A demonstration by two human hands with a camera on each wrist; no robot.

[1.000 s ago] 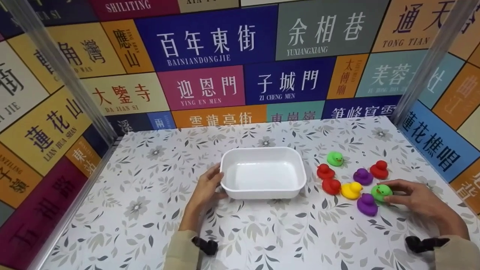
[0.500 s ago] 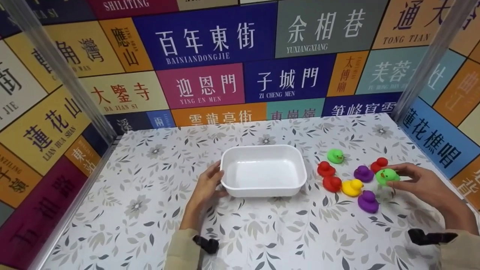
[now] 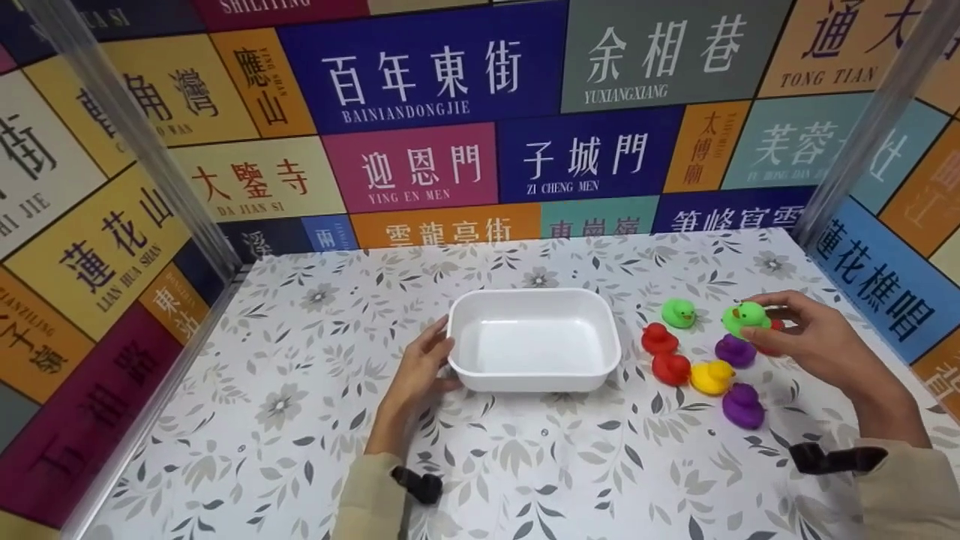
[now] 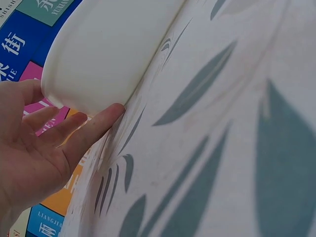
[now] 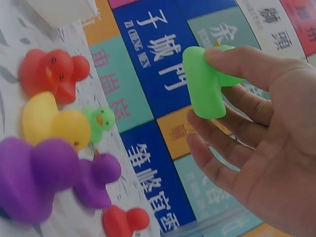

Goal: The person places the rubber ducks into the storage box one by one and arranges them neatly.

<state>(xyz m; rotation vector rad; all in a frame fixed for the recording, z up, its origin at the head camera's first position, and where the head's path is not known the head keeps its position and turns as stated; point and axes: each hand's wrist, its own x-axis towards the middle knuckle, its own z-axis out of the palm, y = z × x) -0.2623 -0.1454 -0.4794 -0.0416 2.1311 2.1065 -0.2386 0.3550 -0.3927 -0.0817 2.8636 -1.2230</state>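
The held duck (image 3: 745, 318), green with an orange beak, is off the table, pinched between the thumb and fingertips of the right hand (image 3: 814, 346) above the far right of the other ducks. In the right wrist view the duck (image 5: 207, 81) is gripped at its body, thumb on top and fingers (image 5: 232, 106) curled beneath. It looks like a small hollow rubber toy: light, soft enough to give under a squeeze, a bit smooth, not fragile. A gentle pinch across the round body, as now, seems the surest hold; the head and beak offer less to grip.

Below and left of it on the table lie a second green duck (image 3: 679, 313), two red ducks (image 3: 658, 339) (image 3: 670, 368), a yellow duck (image 3: 710, 377) and two purple ducks (image 3: 734, 350) (image 3: 742, 406); a third red one (image 5: 123, 219) shows partly behind the hand.

Further left stands a white tub (image 3: 534, 339), with nothing in it. The left hand (image 3: 421, 367) rests at its left end, fingers relaxed and fairly straight, touching the wall near the rim; in the left wrist view the fingertips (image 4: 106, 116) lie against the tub's (image 4: 108, 49) lower edge without curling round it.

The table (image 3: 315, 420) has a leaf-patterned cover, and walls of coloured signs enclose it
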